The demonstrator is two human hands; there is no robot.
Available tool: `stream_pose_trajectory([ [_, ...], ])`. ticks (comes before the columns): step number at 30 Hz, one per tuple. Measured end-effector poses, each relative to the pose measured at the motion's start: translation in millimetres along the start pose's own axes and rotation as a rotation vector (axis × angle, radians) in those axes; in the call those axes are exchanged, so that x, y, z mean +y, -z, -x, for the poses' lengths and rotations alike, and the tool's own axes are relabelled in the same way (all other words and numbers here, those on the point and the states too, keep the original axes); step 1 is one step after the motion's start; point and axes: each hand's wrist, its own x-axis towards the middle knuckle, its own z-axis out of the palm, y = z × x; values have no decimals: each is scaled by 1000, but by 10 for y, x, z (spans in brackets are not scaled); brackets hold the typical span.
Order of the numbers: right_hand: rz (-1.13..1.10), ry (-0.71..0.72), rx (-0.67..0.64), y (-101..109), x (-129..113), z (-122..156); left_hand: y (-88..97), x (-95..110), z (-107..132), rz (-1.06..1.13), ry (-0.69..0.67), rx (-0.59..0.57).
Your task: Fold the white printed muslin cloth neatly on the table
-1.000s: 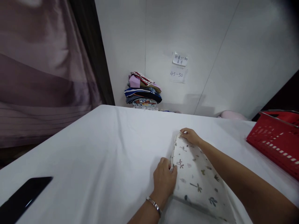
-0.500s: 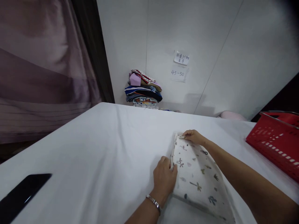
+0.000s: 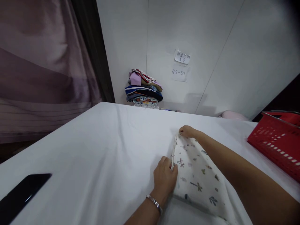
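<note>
A folded white cloth (image 3: 199,181) printed with small plants lies on the white table (image 3: 93,150). My left hand (image 3: 164,178), with a bracelet on the wrist, pinches the cloth's near left edge, fingers closed on it. At the cloth's far corner my right hand (image 3: 187,132) grips the fabric, and its forearm lies across the cloth's right side.
A red plastic basket (image 3: 276,140) stands at the table's right edge. A black phone (image 3: 22,195) lies at the near left. Behind the table a stack of folded clothes (image 3: 143,89) rests against the wall under two paper notes (image 3: 180,65). A pink curtain hangs on the left.
My right hand has pulled the cloth's far corner a little further away, stretching the left edge. The left hand has stayed in place.
</note>
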Motion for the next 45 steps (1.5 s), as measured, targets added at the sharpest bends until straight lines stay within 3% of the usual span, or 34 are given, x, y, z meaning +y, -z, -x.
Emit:
stream_pose_trajectory([
  [10,30,19,22,-6,-18,70,6,4,5,4,-7,-1],
  [20,-172,74,129,-74,81,196,10,20,16,9,-4,14],
  [32,-340,61,123,-124,174,87,5,14,7,4,-14,22],
  [45,-282,-2,95,-193,96,38,55,25,1,53,-14,-31],
])
